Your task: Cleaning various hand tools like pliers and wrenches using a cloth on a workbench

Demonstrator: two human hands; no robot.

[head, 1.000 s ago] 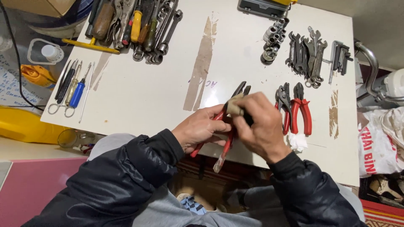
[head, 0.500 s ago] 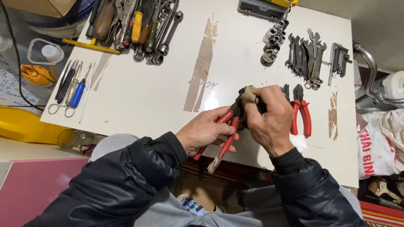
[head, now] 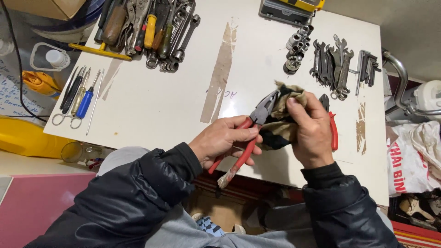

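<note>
My left hand (head: 227, 140) grips the red handles of a pair of pliers (head: 250, 133), whose grey jaws point up and to the right over the white table (head: 156, 105). My right hand (head: 312, 128) presses a dirty tan and black rag (head: 285, 115) against the jaws. Both arms wear dark jacket sleeves. A second pair of red-handled pliers (head: 331, 126) lies on the table just behind my right hand, partly hidden by it.
Wrenches (head: 333, 66), sockets (head: 296, 48) and hex keys (head: 367, 66) lie at the back right. A heap of screwdrivers and spanners (head: 147, 32) sits back left. Scissors and small screwdrivers (head: 78, 98) rest near the left edge. A grey case (head: 289, 9) stands at the far edge.
My hands have carried the pliers and rag slightly right and farther onto the table. The rag has shifted along the jaws under my right hand.
</note>
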